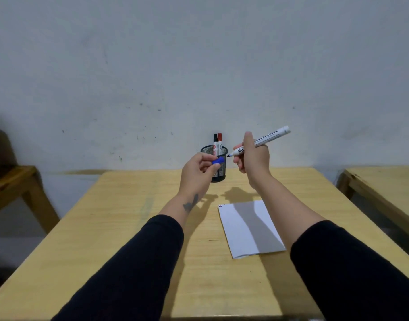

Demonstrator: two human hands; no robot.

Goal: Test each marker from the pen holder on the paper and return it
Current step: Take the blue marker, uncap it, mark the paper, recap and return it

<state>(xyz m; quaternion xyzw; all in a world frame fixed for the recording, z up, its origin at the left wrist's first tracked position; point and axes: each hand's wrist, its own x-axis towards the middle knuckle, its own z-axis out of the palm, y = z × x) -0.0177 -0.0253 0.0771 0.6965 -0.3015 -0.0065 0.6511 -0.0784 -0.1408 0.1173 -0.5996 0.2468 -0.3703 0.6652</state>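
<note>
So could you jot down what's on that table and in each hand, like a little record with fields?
left hand: pinches a small blue marker cap
right hand: grips an uncapped white-barrelled marker, tip towards the cap
black wire-mesh pen holder: upright at the table's far edge, holding a black-capped marker and a red-capped marker
white sheet of paper: flat on the table, a few short strokes at its far left corner
light wooden table: under it all
</note>
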